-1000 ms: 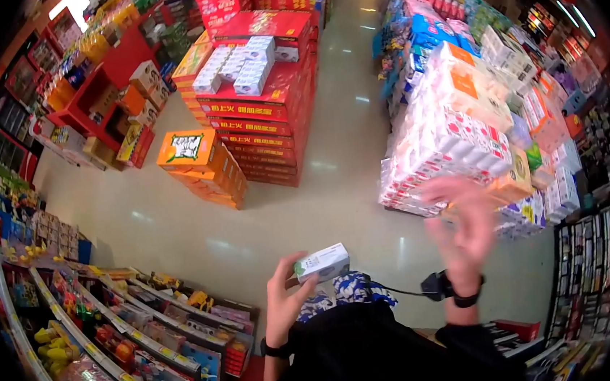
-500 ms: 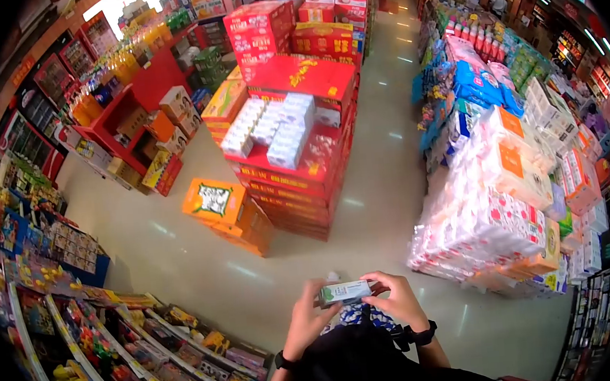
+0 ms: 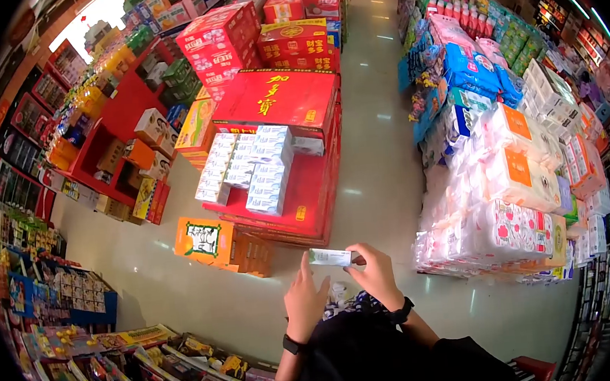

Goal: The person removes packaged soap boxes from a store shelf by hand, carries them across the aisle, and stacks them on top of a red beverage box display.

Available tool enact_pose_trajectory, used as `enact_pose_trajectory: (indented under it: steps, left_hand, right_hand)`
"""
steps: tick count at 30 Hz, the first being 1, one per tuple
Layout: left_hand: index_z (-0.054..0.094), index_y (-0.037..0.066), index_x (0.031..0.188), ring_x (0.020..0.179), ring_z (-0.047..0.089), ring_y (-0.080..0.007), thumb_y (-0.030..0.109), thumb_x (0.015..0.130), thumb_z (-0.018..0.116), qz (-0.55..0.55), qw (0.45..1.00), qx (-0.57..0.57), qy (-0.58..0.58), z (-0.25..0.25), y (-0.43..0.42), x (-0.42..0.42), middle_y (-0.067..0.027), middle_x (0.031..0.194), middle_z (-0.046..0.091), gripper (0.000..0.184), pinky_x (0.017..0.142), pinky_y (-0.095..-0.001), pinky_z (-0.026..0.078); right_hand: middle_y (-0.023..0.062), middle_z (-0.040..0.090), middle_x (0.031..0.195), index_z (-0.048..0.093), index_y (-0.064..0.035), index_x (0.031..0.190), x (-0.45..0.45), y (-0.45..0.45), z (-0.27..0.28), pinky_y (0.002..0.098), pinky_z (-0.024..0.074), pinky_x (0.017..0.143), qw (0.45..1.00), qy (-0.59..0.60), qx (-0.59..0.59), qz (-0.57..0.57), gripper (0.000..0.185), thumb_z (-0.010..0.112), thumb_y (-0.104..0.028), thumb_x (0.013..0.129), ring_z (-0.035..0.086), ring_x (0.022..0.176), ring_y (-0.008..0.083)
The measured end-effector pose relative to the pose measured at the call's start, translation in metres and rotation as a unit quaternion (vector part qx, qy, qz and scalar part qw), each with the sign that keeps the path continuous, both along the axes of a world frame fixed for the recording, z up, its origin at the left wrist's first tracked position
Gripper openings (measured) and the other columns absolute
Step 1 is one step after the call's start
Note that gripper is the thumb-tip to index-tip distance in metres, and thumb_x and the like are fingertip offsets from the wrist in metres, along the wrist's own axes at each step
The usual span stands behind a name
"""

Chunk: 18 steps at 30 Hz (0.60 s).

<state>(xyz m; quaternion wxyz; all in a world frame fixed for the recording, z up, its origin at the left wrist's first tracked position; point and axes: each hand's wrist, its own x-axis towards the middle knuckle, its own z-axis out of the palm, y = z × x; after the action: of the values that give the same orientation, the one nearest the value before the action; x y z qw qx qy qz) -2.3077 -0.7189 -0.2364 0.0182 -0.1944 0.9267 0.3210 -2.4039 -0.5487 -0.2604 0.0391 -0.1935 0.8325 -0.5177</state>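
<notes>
Small white box — oblong, held out in the air

Change: a second ago the left hand alone had the box, the right hand away to the side. Now both are at it, and it is farther out from the body than half a second ago. The right hand seems to take the hold, the left to steady.

Right hand: thumb and fingers pinched on the box's right end. Left hand: mostly spread, thumb well clear, a raised finger at or just beside the left end — contact uncertain.

Location: in front of the body, below the near edge of the red carton pile as seen in view.

Appearance: white, slim, straight-edged; green mark toward the left end; lettering too small to read.

Nearby: stacked white boxes on the pile; orange carton beside it.
</notes>
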Motion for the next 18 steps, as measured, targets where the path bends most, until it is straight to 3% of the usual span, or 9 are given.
enact_pose_trajectory:
  steps: [4,8,16,18]
  left_hand:
    - [0.022,0.011,0.169,0.113,0.068,-0.0393,0.029,0.094,0.074,-0.087,0.995,0.044,0.026,-0.025,-0.023,-0.037,-0.0163,0.129,0.07,0.093,0.089,-0.0469,0.058]
    - [0.028,0.013,0.168,0.125,0.062,-0.0395,0.026,0.091,0.075,-0.169,0.984,0.033,0.053,-0.044,-0.054,-0.076,-0.0178,0.143,0.061,0.092,0.095,-0.0473,0.057]
    - [0.035,0.006,0.163,0.125,0.062,-0.0407,0.028,0.091,0.073,-0.231,0.971,0.019,0.061,-0.065,-0.104,-0.166,-0.0234,0.15,0.055,0.084,0.097,-0.0474,0.057]
    - [0.036,0.003,0.161,0.122,0.065,-0.0414,0.031,0.091,0.073,-0.238,0.967,-0.005,0.087,-0.084,-0.111,-0.187,-0.0261,0.149,0.056,0.084,0.094,-0.0476,0.058]
  right_hand:
    - [0.0129,0.076,0.104,0.068,-0.0019,0.114,-0.037,-0.017,-0.028,0.0339,0.0626,0.079,0.999,-0.033,-0.008,-0.018,0.04,0.083,0.003,0.078,0.079,0.087,0.0236]
    - [0.0119,0.076,0.102,0.068,-0.0017,0.113,-0.075,-0.042,-0.048,0.0325,0.0624,0.077,0.999,-0.038,-0.013,-0.036,0.038,0.082,0.006,0.079,0.079,0.088,0.0233]
    - [0.0148,0.077,0.101,0.067,-0.0007,0.117,-0.149,-0.086,-0.075,0.0345,0.0615,0.077,0.997,-0.035,-0.025,-0.071,0.039,0.08,0.005,0.081,0.079,0.089,0.0247]
    - [0.0153,0.077,0.103,0.067,-0.0008,0.119,-0.165,-0.095,-0.078,0.0357,0.0614,0.079,0.996,-0.015,0.02,-0.085,0.038,0.079,0.004,0.083,0.079,0.09,0.0263]
